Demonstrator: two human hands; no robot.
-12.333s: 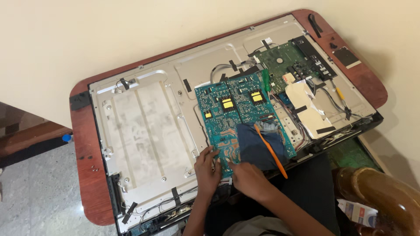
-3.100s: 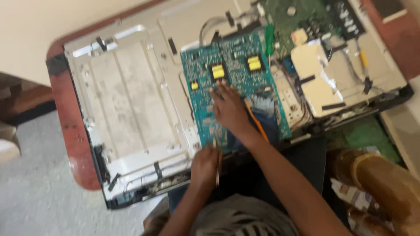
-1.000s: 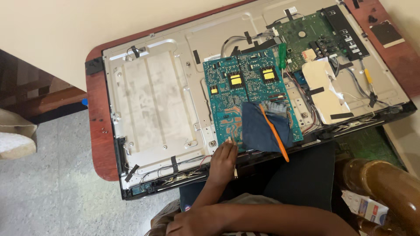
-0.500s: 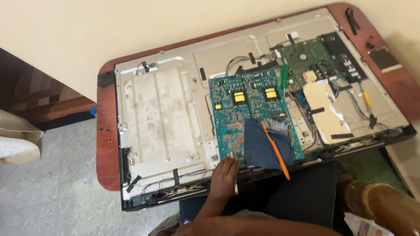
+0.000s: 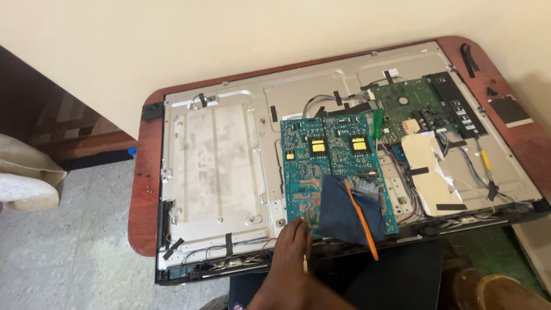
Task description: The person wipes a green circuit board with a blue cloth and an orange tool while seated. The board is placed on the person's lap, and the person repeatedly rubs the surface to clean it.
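1 hand (image 5: 290, 252) visible, fingers loosely spread, resting at near-left corner of teal circuit board (image 5: 330, 166); grip unclear.

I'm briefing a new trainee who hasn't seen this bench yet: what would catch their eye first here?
First, the opened flat-screen panel, lying back-up across the red-brown table, bare metal on its left. Next, the teal circuit board at its centre, a dark blue cloth and orange tool lying on its near end. One hand touches the board's near left corner; which hand is unclear.

A reddish-brown table (image 5: 140, 189) carries the opened flat-screen chassis (image 5: 218, 172) lying flat.
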